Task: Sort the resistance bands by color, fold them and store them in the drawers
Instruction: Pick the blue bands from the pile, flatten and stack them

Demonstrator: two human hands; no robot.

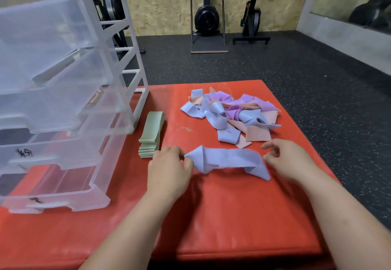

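Near the red mat's (pixel 232 217) middle, the left hand (pixel 169 170) pinches one end of a blue band (pixel 228 159), probably to straighten it for folding. The right hand (pixel 289 159) meets the other end, its grip too blurred to tell. Folded green bands (pixel 151 136) wait beside the drawer unit (pixel 63 100) at the left edge, and the unsorted heap (pixel 230 113) lies toward the far right corner.

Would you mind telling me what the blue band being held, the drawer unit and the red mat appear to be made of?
Blue band: probably thin latex or rubber, matte; it folds and drapes limply. Drawer unit: translucent, glossy hard plastic; the mat shows through it. Red mat: likely vinyl-covered foam, with a slight sheen and a rounded, soft-looking edge.
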